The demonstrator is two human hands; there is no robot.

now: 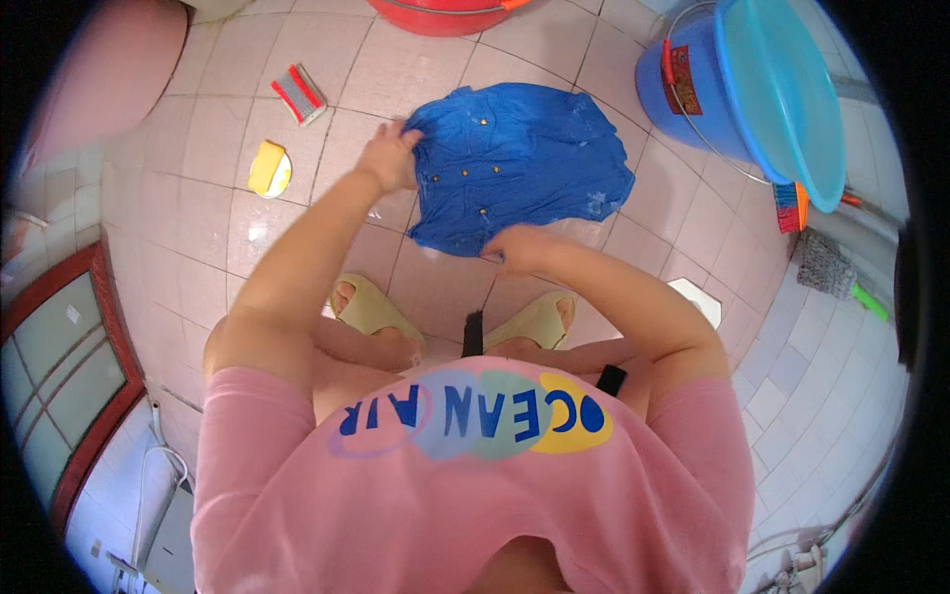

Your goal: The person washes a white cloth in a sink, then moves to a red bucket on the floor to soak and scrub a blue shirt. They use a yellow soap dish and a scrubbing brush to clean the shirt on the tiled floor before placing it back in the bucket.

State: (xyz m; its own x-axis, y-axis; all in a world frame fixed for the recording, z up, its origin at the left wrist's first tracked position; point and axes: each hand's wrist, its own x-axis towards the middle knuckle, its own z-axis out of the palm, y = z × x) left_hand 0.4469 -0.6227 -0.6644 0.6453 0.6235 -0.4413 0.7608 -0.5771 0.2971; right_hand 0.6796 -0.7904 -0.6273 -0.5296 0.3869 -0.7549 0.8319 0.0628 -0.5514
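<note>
A wet-looking blue garment (534,167) with gold-coloured buttons lies spread on the tiled floor in front of my feet. White patches that look like suds cling to its right side. My left hand (390,157) grips the garment's left edge, the thumb on top of the cloth. At the near hem my right hand (516,249) has its fingertips closed on the fabric, partly hidden by the hand itself. Left of the garment, a yellow bar of soap (266,168) rests on a small white dish (280,183). Beyond it lies a scrub brush (298,95) with red and grey stripes.
A red basin (453,21) stands at the far edge. To the right, a blue bucket (683,89) stands beside a tilted light-blue basin (787,96). A multicoloured brush (788,208) and a grey brush head (824,263) are near the right wall. A brown-framed door (111,327) is at left.
</note>
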